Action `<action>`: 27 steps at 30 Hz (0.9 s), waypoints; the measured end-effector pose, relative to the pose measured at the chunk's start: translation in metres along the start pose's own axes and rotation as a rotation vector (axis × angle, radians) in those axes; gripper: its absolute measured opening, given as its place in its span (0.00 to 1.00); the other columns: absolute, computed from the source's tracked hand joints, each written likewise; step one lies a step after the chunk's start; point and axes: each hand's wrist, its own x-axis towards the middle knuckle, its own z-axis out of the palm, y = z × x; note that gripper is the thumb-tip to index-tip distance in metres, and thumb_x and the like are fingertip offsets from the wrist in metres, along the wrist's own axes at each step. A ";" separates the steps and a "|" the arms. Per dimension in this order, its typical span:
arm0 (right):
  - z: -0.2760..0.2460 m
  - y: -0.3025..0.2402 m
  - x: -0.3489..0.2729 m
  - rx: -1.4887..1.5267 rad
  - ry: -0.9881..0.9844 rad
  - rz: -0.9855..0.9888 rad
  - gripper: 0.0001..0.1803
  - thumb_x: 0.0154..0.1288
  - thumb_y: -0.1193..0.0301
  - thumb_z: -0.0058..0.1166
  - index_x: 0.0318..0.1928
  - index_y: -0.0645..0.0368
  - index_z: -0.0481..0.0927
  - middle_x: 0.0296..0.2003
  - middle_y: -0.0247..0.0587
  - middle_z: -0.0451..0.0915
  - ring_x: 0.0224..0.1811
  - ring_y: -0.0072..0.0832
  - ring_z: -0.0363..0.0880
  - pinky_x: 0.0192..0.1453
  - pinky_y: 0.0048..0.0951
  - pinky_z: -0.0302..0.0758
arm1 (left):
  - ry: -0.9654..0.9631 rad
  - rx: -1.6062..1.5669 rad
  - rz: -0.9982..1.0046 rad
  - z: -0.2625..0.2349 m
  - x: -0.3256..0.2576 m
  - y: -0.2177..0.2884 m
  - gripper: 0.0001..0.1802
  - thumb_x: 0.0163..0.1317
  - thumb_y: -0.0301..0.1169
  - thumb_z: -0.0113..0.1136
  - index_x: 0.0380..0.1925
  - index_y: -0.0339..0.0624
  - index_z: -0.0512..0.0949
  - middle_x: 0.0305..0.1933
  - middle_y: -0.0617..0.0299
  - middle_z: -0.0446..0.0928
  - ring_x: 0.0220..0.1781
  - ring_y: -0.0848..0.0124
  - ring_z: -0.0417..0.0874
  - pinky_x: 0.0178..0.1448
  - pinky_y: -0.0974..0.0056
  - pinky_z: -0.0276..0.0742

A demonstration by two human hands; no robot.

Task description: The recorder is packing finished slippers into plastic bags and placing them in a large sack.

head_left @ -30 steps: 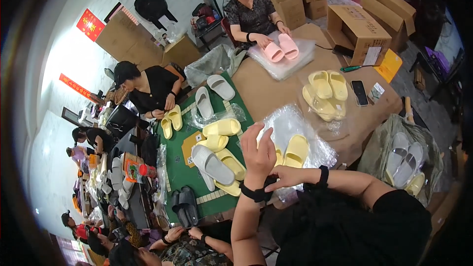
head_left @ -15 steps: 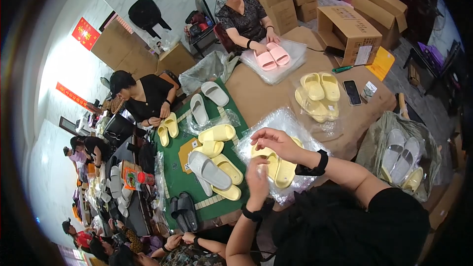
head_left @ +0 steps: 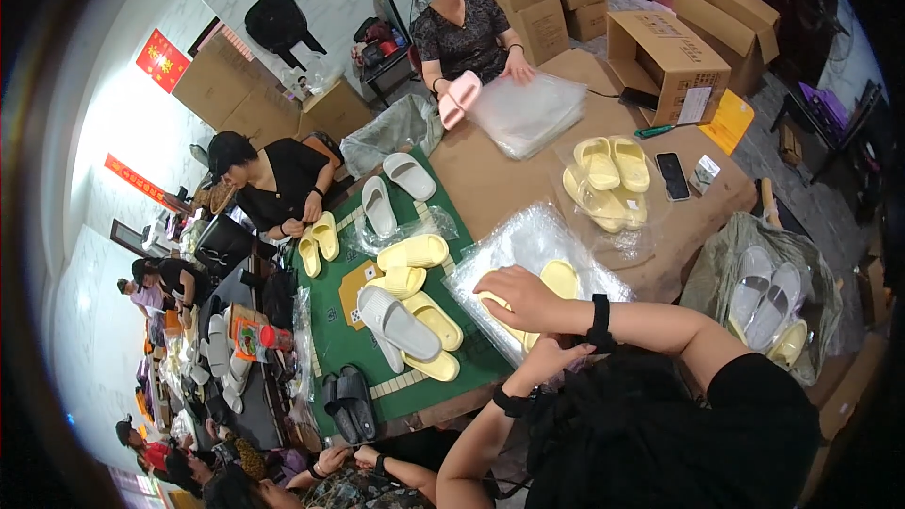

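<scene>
A pair of yellow slippers (head_left: 560, 279) lies on a stack of clear plastic bags (head_left: 514, 238) in front of me. My right hand (head_left: 526, 296) curls its fingers over the left slipper of that pair and covers much of it. Close by the heel end is my left hand (head_left: 550, 359), under my right wrist; its thumb points right and its other fingers are mostly hidden. Left of the bags, several yellow slippers (head_left: 412, 253) and a grey slipper (head_left: 401, 322) overlap on a green mat (head_left: 325, 320).
Bagged yellow slippers (head_left: 608, 184), a phone (head_left: 673, 176) and a cardboard box (head_left: 671, 61) sit on the brown table to the right. Grey slippers (head_left: 768, 297) fill a sack beside me. Across the table, a co-worker (head_left: 467, 38) holds pink slippers (head_left: 459, 99); another (head_left: 275, 184) handles yellow slippers.
My right hand has come down onto the left yellow slipper. My left hand has moved right and toward me, below my right wrist. The co-worker across has lifted the pink slippers off the bags.
</scene>
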 end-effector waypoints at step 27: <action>0.082 0.150 -0.127 -0.407 -0.524 0.827 0.21 0.49 0.55 0.47 0.31 0.59 0.82 0.48 0.59 0.68 0.58 0.50 0.58 0.63 0.55 0.49 | 0.221 1.521 -0.020 -0.027 -0.048 -0.232 0.25 0.53 0.40 0.52 0.52 0.49 0.66 0.63 0.46 0.56 0.56 0.54 0.67 0.53 0.51 0.67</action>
